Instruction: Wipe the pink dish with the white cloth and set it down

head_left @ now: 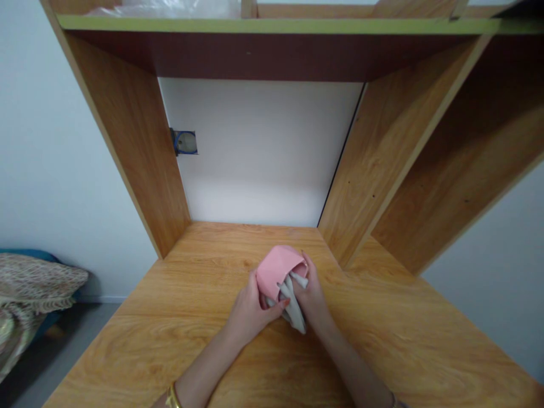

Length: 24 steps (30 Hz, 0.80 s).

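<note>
A pink cup (278,271) is tipped on its side just above the wooden desk (204,340), its mouth turned towards the right. My left hand (250,309) is closed round the cup's underside and left wall. A grey-white cloth (293,303) is pushed partly into the cup's mouth and hangs down below it. My right hand (313,294) is closed on this cloth at the cup's rim. A gold bangle (172,396) is on my left wrist.
The desk sits inside a wooden frame with upright side panels (127,130) and a shelf (272,25) overhead. A white back wall holds a small socket box (185,141). A bed with a patterned cover (29,289) lies at the far left.
</note>
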{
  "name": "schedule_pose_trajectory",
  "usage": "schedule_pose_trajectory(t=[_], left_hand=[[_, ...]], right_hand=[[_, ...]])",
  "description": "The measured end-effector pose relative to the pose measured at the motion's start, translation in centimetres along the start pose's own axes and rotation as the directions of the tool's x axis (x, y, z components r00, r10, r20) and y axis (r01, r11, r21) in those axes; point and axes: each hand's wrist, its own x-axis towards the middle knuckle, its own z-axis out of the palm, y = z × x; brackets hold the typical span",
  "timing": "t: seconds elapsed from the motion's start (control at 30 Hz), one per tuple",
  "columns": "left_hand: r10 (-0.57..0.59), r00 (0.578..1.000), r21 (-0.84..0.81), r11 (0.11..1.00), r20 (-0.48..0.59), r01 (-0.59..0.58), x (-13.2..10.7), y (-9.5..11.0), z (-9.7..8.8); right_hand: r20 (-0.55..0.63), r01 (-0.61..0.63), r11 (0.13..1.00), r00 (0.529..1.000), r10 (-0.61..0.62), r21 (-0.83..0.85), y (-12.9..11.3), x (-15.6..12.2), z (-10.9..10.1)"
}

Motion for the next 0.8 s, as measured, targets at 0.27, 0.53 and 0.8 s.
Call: schedule_pose_trajectory(t=[0.27,0.53,0.8], left_hand=[[0.020,0.998,0.053,0.998,-0.060,-0.017,0.1,0.0,0.2],[0.021,0.998,0.101,0.995,-0.064,-0.015,0.0,0.2,-0.3],[0.016,0.997,0.167,0.986,-0.070,-0.004,0.4,0.4,-1.2]], right_hand=[[0.014,-0.053,0.978,0.998,0.057,-0.203,0.1,0.7,-0.8],[-0.035,0.034,0.839,0.997,-0.063,-0.543,-1.2,0.8,-1.7],[0.163,0.131,0.897,0.984,-0.067,-0.422,0.1,0.6,-1.5]])
